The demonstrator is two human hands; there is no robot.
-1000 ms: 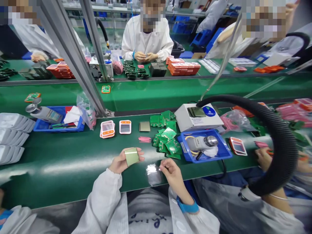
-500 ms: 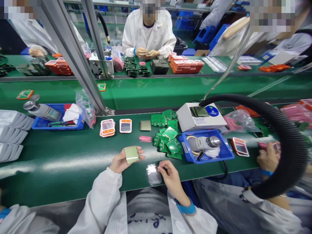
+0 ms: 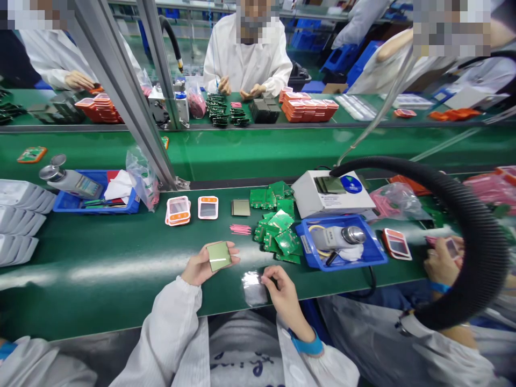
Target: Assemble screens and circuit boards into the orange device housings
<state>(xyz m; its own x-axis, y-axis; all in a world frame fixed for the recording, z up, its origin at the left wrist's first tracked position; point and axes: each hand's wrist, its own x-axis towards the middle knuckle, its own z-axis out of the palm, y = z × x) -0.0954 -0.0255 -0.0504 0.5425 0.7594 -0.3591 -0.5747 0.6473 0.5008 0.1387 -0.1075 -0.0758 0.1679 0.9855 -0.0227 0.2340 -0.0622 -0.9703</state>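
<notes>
My left hand (image 3: 199, 267) grips a small square grey-green display panel (image 3: 218, 256) by its edges, held tilted just above the green bench (image 3: 121, 263). My right hand (image 3: 282, 293) is pinched on a clear protective film (image 3: 253, 287) that hangs at the bench's front edge, a little right of the panel. A heap of green circuit boards (image 3: 278, 226) lies beyond my right hand. Another grey panel (image 3: 241, 207) rests flat further back, with pink strips (image 3: 240, 229) in front of it.
White-and-orange device shells (image 3: 177, 210) sit at centre-left. A blue tray (image 3: 342, 242) with a handheld tool and a white box (image 3: 330, 196) stand to the right. A black corrugated hose (image 3: 463, 231) arcs on the right. A co-worker's hand (image 3: 441, 260) is beside me; others work across the conveyor (image 3: 262, 153).
My hands have barely moved; the right hand edged slightly left on the film. The neighbour's hand on the right rose with a small device, and parts on the far conveyor drifted left.
</notes>
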